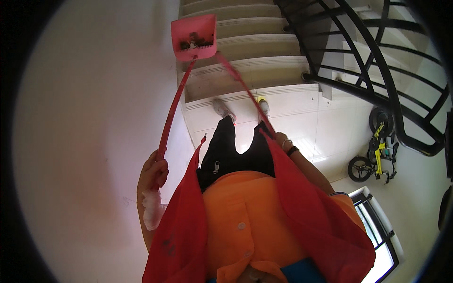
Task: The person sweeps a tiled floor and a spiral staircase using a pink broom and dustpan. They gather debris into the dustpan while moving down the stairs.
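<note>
On the left, my left hand (154, 171) grips the long red handle (173, 109) of a pink plastic dustpan (193, 26). The pan is held out over the stairs, beside the wall, with dark debris and a whitish scrap (193, 44) in it. White crumpled material (153, 208) shows at my left wrist; whether it is wrapped on or tied to the handle is unclear. My right hand (281, 138), with bracelets at the wrist, closes around a thin red pole (249, 93). The pole reaches toward the dustpan's right edge, where it is blurred and its far end is hidden.
Pale tiled stairs (254, 42) descend or rise beyond my shoes (223, 109); the direction is hard to tell. A black metal railing (382, 63) borders the right side. Past it stands a small yellow-and-black bike (379, 152). A white wall (99, 116) runs along the left, and a window (378, 237) sits lower right.
</note>
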{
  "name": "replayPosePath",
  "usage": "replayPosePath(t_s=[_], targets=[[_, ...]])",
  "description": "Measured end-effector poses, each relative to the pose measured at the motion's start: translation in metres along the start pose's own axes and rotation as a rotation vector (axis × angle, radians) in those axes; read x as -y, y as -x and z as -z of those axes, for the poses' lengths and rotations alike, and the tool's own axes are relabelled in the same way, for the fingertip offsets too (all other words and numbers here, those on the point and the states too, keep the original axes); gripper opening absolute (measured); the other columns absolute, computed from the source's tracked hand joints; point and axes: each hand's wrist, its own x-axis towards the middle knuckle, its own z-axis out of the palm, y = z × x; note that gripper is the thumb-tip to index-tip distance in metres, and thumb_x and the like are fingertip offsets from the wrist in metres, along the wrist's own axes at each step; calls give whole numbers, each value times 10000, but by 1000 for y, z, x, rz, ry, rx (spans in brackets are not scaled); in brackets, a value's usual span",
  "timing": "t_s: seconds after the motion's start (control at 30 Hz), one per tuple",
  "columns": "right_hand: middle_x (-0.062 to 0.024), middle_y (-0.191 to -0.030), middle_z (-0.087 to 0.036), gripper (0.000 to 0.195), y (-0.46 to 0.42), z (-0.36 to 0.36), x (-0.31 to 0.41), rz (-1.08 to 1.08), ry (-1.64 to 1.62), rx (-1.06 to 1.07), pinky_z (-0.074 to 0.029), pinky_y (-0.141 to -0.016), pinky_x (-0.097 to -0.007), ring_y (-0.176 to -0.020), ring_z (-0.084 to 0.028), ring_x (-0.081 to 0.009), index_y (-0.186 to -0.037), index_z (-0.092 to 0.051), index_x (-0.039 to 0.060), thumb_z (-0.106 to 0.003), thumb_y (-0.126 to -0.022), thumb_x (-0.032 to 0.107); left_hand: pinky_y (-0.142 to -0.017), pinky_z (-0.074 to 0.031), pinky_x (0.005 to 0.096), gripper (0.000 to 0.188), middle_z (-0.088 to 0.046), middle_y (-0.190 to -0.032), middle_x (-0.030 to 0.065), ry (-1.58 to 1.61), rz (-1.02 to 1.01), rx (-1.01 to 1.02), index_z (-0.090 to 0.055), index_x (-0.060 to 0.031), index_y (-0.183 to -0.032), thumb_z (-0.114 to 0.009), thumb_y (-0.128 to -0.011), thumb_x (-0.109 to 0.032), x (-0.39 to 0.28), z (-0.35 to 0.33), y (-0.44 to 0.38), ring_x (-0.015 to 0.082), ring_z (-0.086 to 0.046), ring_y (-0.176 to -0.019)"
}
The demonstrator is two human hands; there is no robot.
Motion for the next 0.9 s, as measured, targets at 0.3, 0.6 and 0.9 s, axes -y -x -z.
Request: replayPosePath(t_s=[0.3, 0.6, 0.9], targets=[[-187, -773, -617, 299, -51, -45, 38, 172, 241, 109, -477, -633, -432, -762, -604, -310, -802, -631, 38, -516, -730, 305, -327, -228, 179, 414, -378, -545, -31, -82, -90, -52, -428, 7, -1128, -424, -714, -8, 14, 18, -8, 56, -292, -354], [-161, -764, -611, 262, -65, 96, -8, 12, 714, -309, -485, -646, -398, -721, -611, -290, -1023, -515, 99, -518, -793, 226, -319, -246, 180, 459, -394, -546, -16, 36, -97, -29, -409, 15, -1157, -460, -704, -38, 19, 36, -13, 61, -321, -356], [-120, -814, -639, 239, -89, 170, 200, 354, 1227, -322, -482, -675, -354, -792, -620, -254, -766, -647, 83, -471, -818, 236, -335, -268, 189, 504, -409, -561, -22, -41, -135, -14, -362, 19, -1217, -452, -724, -36, 39, 46, -19, 54, -332, -377]])
